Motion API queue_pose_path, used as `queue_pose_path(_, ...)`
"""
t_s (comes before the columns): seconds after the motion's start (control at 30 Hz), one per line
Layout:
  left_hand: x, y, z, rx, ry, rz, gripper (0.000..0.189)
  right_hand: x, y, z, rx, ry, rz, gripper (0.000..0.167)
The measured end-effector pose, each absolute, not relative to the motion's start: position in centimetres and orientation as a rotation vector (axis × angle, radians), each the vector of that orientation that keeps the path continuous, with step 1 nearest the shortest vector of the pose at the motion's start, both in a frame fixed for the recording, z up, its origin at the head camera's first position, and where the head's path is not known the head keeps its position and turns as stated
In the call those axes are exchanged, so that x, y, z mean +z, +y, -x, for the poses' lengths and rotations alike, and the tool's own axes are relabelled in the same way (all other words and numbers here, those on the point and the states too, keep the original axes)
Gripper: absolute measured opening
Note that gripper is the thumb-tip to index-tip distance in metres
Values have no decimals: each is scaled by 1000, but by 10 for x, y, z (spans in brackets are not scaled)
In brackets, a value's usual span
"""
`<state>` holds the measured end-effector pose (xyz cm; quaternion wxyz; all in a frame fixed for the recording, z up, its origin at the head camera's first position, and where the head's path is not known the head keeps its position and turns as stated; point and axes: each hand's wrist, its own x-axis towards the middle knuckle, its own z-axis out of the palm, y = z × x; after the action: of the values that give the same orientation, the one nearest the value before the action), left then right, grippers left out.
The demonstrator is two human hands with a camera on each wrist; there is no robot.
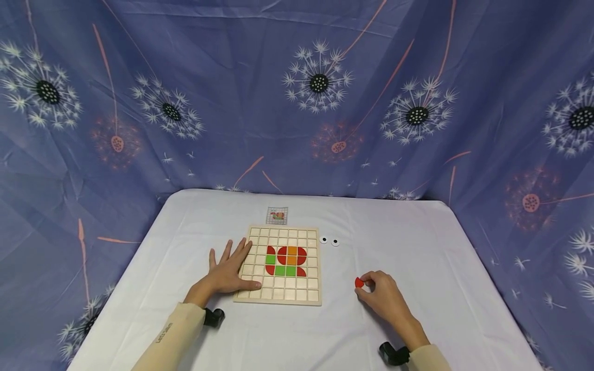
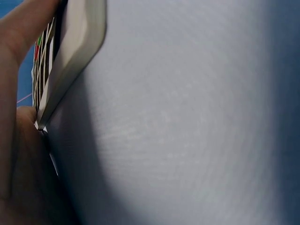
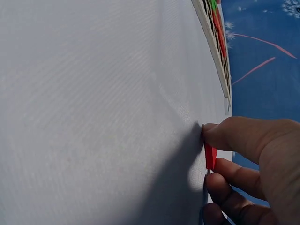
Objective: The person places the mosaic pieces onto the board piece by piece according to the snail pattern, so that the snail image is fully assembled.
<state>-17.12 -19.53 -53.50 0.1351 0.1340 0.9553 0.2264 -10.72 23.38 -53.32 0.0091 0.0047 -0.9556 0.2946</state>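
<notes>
With its fingers spread, my left hand (image 1: 227, 274) rests on the left edge of a wooden grid board (image 1: 260, 294). Red, green and orange tiles (image 1: 291, 260) fill several squares near the board's middle, some square and some with a rounded side. To the right of the board, my right hand (image 1: 382, 294) pinches a small red tile (image 1: 359, 282) between thumb and fingertips. In the right wrist view the red tile (image 3: 210, 156) is held close over the white cloth, partly covered by the fingers.
A small pattern card (image 1: 277, 216) lies behind the board, showing a coloured figure on a grid. Two round eye pieces (image 1: 324, 239) sit by the board's upper right corner. The white tablecloth (image 1: 417, 242) covers the table, and a blue dandelion curtain (image 1: 250, 103) hangs behind it.
</notes>
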Motion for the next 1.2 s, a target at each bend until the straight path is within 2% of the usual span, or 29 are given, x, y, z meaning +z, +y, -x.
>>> queue_pose_path(0.93, -537, -197, 170, 697, 2776, -422, 128, -530, 186, 137, 1073, -2853, -154, 19)
queue_pose_path(1.2, -546, -199, 172, 694, 2783, -392, 131, -524, 166, 149, 1114, -2843, -258, 33)
